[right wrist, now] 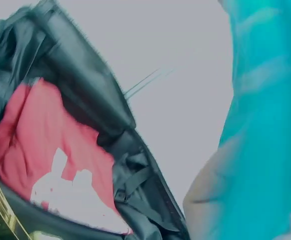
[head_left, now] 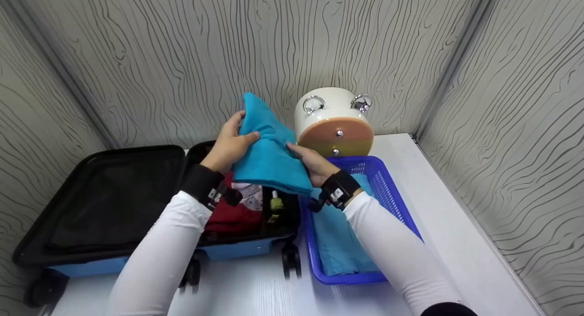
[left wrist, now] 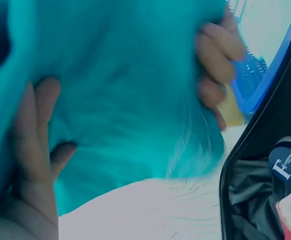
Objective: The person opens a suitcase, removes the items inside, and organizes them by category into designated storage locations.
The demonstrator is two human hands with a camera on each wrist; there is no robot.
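Observation:
Both hands hold up a folded turquoise cloth [head_left: 269, 156], tilted above the suitcase and the near side of the basket. On its left edge, my left hand [head_left: 230, 142] grips it with the thumb lying across the front face. My right hand [head_left: 317, 164] grips the right edge, thumb in front; its curled fingers show in the left wrist view. An open black-lined suitcase [head_left: 112, 204] lies below, a red garment [head_left: 228, 211] with a white print inside it. Beside the garment is a small green bottle [head_left: 276, 204]. The right wrist view shows the cloth [right wrist: 268, 125] blurred.
A blue plastic basket [head_left: 401, 218] right of the suitcase holds another turquoise cloth [head_left: 340, 243]. Behind it stands a white round-topped drawer box [head_left: 331, 104] with metal rings. A round dark-blue lid [left wrist: 286, 164] marked F shows in the suitcase. Patterned walls [head_left: 273, 42] enclose the white table [head_left: 438, 206].

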